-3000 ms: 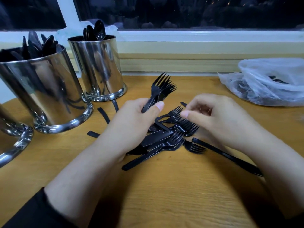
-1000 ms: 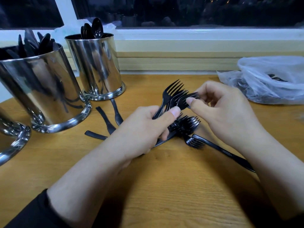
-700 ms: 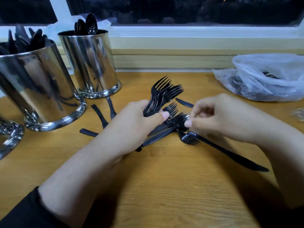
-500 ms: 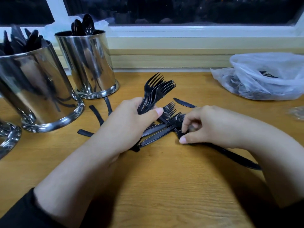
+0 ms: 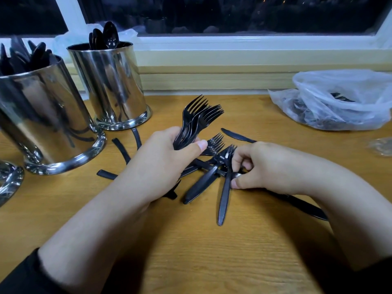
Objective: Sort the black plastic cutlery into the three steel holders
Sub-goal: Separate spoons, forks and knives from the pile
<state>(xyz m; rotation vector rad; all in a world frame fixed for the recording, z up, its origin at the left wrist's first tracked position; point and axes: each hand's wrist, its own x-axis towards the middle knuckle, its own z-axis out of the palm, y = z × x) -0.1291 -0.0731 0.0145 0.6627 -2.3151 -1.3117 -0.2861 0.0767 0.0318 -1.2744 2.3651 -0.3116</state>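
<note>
Your left hand [image 5: 163, 166] was clamped round a bunch of forks [image 5: 197, 122], tines fanned up and away from you, approx. over the middle of the wooden table [image 5: 191, 262]. Your right hand [image 5: 261, 166] was low on the table just beside it, fingers curled in and pinching a single fork [image 5: 225, 187] near its neck, handle pointing back at you. The two hands were close but not touching.

The rest of the loose cutlery lay under and between the hands: a knife [image 5: 200, 185] crossing beside the pinched fork, more forks [image 5: 215, 144] behind, another knife [image 5: 235, 134] further back, a few handles poking out to the left near the spoon holder [image 5: 110, 85]. The bigger holder [image 5: 46, 115] sat left of that, and the third holder [image 5: 9, 181] was cut off at the frame edge; I couldn't tell what it held.

For this pick, lift the fork straight up before swinging it over, so the knife alongside doesn't drag with it. Slot it tines-same-way into the bunch, then re-squeeze w/ the left thumb so the stack doesn't splay. Don't overfill the fist; drop the bunch in its holder once it gets loose.

The plastic bag [image 5: 339, 100] at right prob. held more pieces.
</note>
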